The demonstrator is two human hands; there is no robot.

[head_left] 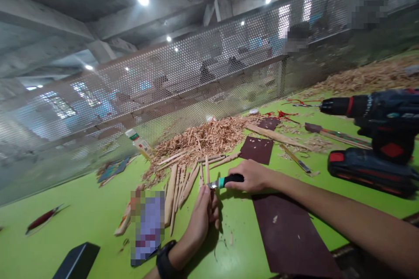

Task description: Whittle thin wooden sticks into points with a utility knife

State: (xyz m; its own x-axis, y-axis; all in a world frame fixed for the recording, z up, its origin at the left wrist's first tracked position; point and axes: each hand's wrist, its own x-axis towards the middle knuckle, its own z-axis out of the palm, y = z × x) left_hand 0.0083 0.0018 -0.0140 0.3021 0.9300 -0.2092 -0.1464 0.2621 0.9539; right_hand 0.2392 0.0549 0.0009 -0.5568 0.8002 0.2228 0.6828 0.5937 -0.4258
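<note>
Toward the near edge of the green worktop point(81, 202), just right of a row of carved sticks point(181, 185), the left hand point(202, 217) curls its fingers together round a wooden stick point(207, 173). The knife point(225, 181) has its blade at that stick. The right hand point(253, 176) has its fingers wrapped round the knife's black handle. A cordless drill point(376, 139) stands near the right edge.
</note>
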